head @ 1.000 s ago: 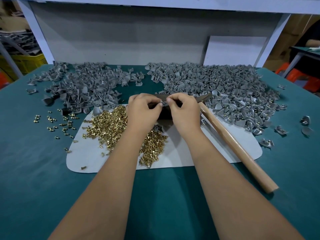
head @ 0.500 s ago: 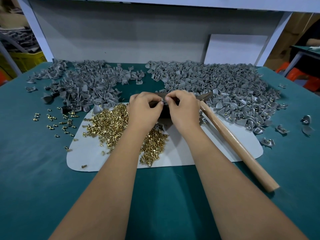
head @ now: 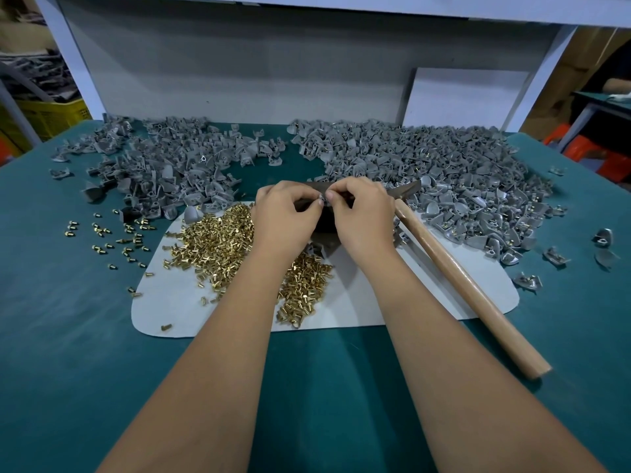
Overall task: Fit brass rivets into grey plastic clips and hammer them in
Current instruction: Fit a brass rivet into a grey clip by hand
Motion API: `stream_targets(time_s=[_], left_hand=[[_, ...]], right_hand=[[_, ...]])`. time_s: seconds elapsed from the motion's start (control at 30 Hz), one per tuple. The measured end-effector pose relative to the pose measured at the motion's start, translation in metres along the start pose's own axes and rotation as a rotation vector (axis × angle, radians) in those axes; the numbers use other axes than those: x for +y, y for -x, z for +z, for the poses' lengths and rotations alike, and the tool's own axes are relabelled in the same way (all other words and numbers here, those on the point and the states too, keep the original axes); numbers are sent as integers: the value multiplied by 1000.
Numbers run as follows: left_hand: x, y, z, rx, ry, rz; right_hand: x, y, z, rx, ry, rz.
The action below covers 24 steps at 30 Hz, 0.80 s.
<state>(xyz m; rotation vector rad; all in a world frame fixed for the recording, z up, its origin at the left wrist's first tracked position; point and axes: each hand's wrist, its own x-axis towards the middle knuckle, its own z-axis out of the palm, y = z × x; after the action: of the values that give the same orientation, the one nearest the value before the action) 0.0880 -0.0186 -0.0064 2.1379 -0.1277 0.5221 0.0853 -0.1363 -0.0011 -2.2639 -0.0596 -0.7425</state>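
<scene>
At frame centre, you pinched a small grey clip (head: pixel 321 199) between your left hand (head: pixel 285 216) and right hand (head: pixel 362 216), fingertips clamped together on it. Brass rivets (head: pixel 218 244) lay lower left; the hammer (head: pixel 457 271) rested right, clip heaps (head: pixel 444 172) behind.

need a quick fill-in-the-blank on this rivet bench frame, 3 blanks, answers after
1. The hammer lies on the table with no hand on it, on the person's ____ side.
2. The brass rivets are heaped on a ____ mat.
3. The left hand and right hand meet fingertip to fingertip over a small ____ clip.

Answers: right; white; grey
</scene>
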Motion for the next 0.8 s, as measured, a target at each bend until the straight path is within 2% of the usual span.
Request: stream_targets(time_s=[0.8], left_hand=[[-2, -2, 1, -19, -8, -2]], right_hand=[[-2, 1, -4, -19, -37, 12]])
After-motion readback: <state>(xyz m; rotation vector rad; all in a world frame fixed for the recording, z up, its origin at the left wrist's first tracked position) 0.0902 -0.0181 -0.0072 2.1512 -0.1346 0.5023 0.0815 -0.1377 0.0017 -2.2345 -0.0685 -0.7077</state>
